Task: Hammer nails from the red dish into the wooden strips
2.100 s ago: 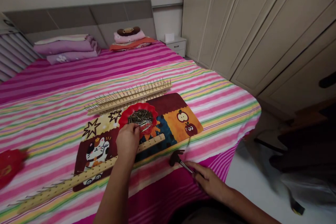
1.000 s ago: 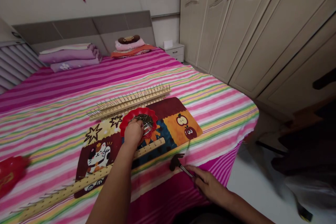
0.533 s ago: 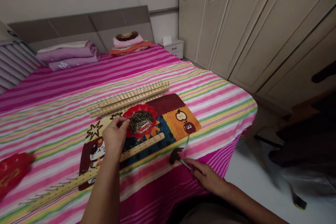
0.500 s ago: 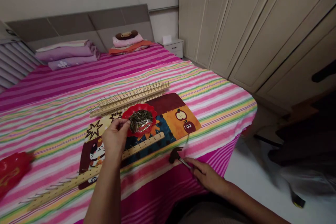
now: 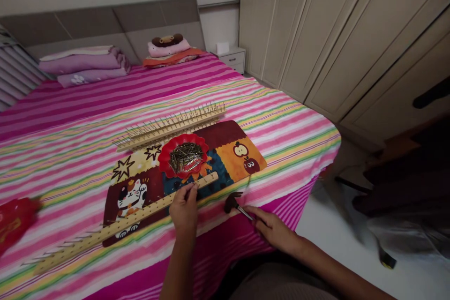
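My left hand (image 5: 185, 207) is closed in a pinch at the upper edge of a long wooden strip (image 5: 151, 208), near its right end. A nail, mostly hidden by the fingertips, seems to be in that pinch. The strip lies slantwise, with rows of dark holes and several nails standing out at its left part and a few at its right end. Just beyond the hand, a red scalloped bowl (image 5: 163, 167) holds a heap of nails (image 5: 186, 155). Lower right, my right hand (image 5: 272, 228) grips the handle of a claw hammer (image 5: 232, 203), its dark head over the bed's edge.
Behind the bowl lie wooden strips (image 5: 176, 127) bristling with nails. A patterned mat (image 5: 242, 133) is under the bowl, on a striped bedspread (image 5: 288, 126). A red bag-like thing (image 5: 17, 220) is at left. Folded bedding (image 5: 87, 63) and wardrobes (image 5: 298, 33) stand farther off.
My left hand has moved from the bowl's left rim toward me and right, down to the wooden strip. My right hand still holds the hammer in nearly the same place.
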A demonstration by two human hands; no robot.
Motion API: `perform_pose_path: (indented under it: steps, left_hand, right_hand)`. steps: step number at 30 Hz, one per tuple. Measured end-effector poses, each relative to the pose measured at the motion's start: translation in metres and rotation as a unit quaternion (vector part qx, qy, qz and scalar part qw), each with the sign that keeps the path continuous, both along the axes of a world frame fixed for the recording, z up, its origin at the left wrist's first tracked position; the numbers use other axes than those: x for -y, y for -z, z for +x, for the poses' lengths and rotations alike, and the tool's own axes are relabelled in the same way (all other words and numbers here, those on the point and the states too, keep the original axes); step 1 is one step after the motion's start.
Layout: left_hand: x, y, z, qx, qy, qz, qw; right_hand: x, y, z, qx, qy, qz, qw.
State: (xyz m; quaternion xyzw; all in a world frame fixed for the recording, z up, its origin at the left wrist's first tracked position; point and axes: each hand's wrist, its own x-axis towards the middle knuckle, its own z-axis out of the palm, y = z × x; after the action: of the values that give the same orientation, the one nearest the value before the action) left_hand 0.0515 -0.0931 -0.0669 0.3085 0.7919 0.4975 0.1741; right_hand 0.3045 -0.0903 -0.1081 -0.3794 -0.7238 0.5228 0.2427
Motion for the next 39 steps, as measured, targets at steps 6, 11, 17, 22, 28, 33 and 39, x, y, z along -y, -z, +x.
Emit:
perform_pose_path:
  steps: [6, 11, 17, 22, 28, 33, 39]
  left_hand:
    - [-0.002, 0.002, 0.001, 0.008, 0.009, -0.019, 1.000]
    - [-0.004, 0.001, 0.003, -0.035, 0.007, -0.028, 0.999]
    - [-0.005, 0.001, 0.004, -0.131, 0.042, -0.033, 0.990]
    - [-0.004, 0.005, 0.007, -0.201, 0.069, -0.028, 0.977]
    - [-0.005, 0.012, 0.008, -0.222, 0.077, -0.006, 0.972]
    - [-0.005, 0.013, 0.008, -0.227, 0.081, -0.014, 0.970]
    - [-0.004, 0.009, 0.009, -0.224, 0.092, -0.029, 0.970]
  right_hand:
    - [0.000, -0.003, 0.000, 0.000, -0.003, -0.003, 1.000]
    - [0.000, -0.002, -0.001, 0.000, -0.004, -0.006, 1.000]
    - [0.002, -0.011, 0.001, 0.006, -0.006, -0.006, 1.000]
    - [0.002, -0.052, -0.008, -0.003, -0.013, 0.009, 1.000]
    - [-0.017, -0.099, -0.041, -0.032, -0.032, 0.138, 0.989]
    - [-0.030, -0.109, -0.064, 0.013, -0.063, 0.191, 0.980]
    - [-0.025, -0.115, -0.057, 0.031, -0.069, 0.165, 0.983]
